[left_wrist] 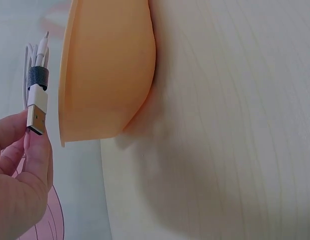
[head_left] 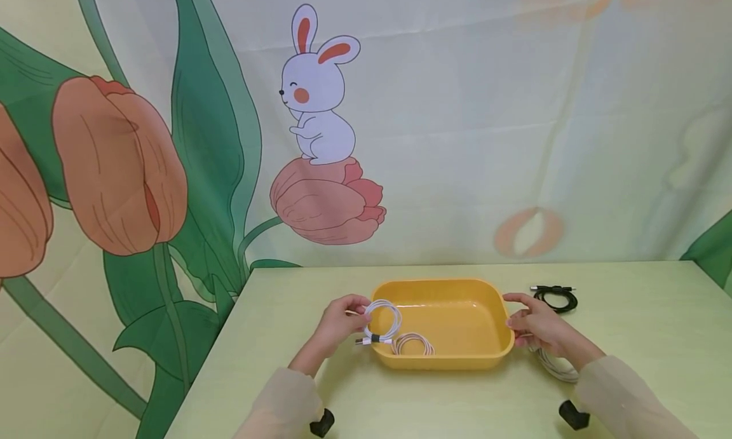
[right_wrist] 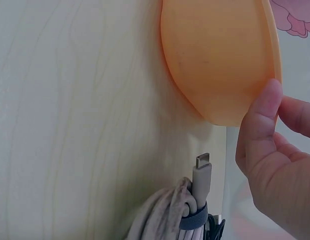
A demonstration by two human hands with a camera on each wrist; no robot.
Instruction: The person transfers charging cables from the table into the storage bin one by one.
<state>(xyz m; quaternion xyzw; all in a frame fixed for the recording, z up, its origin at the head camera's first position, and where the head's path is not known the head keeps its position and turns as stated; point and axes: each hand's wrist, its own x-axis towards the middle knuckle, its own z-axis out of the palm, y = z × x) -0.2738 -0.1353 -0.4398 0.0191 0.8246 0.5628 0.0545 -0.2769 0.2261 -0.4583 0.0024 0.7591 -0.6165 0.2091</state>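
Observation:
My left hand (head_left: 338, 328) pinches a coiled white USB cable (left_wrist: 38, 96) above the left end of a yellow plastic tray (head_left: 457, 328). A dark strap binds the coil, and its USB plug faces the camera in the left wrist view. At the tray's right end, my right hand (head_left: 540, 328) grips the rim, with the thumb on the outer wall. Inside the tray, toward the front left, lies a coiled beige cable (head_left: 413, 335).
On the table right of the tray lie a coiled black cable (head_left: 565, 291) and, partly hidden under my right forearm, a thick greyish cable (right_wrist: 160, 212) with a dark strap. A printed cloth (head_left: 446, 140) hangs behind the table.

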